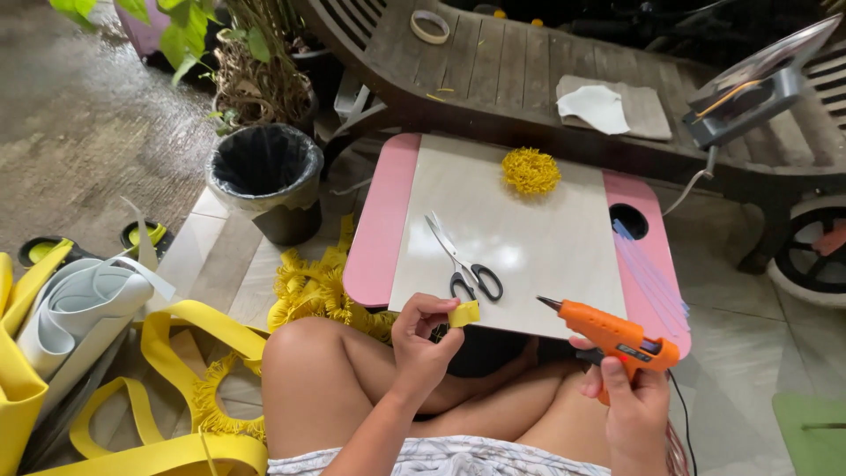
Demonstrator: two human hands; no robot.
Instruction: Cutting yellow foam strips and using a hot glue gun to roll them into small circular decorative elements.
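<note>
Fingers [438, 310] pinch yellow strip [464, 314], scissors [464, 262] nr

Left hand [421, 339] pinches yellow strip [464, 314]; right hand [633, 407] grips orange glue gun [612, 335]; scissors [463, 262] on lap table [529, 247].

Soft daylight; sharp; slight edge distortion

I see bare forearms, no sleeves, and bare legs. Left hand [421, 344] and right hand [633, 407] ungloved, no rings visible. Pale patterned shorts [449, 458] with fine dark lines.
</note>
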